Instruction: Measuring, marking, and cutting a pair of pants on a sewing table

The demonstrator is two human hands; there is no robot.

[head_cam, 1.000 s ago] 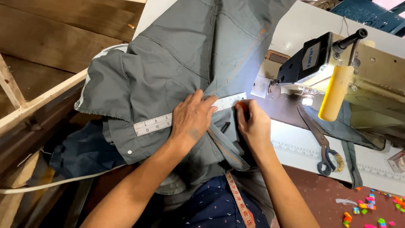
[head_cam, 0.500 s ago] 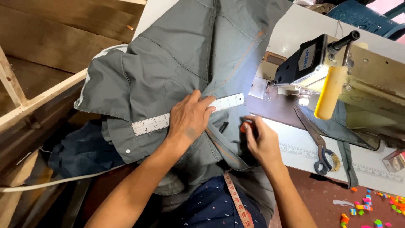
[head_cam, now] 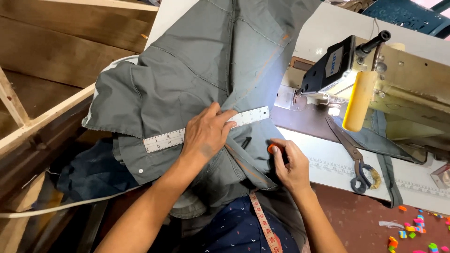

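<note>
A grey-green garment [head_cam: 201, 70] lies spread over the sewing table and hangs toward my lap. Across it lies a metal ruler [head_cam: 164, 139], slanting up to the right. My left hand [head_cam: 206, 133] presses flat on the ruler's middle and pins it to the cloth. My right hand [head_cam: 290, 164] rests on the cloth's lower right part, just below the ruler's right end, and pinches a small orange piece of chalk [head_cam: 271, 149] between thumb and fingers. An orange chalk line runs along the cloth under my left hand.
A cream sewing machine [head_cam: 375, 79] with a lit lamp stands at the right. Dark scissors [head_cam: 354, 159] lie on the table below it. A measuring tape [head_cam: 262, 220] hangs down my front. Wooden boards [head_cam: 42, 117] fill the left. Small coloured scraps [head_cam: 412, 229] dot the red surface.
The ruler has shifted right under my left hand. My right hand has drawn back down and right from the ruler's edge, and the orange chalk now shows in its fingers.
</note>
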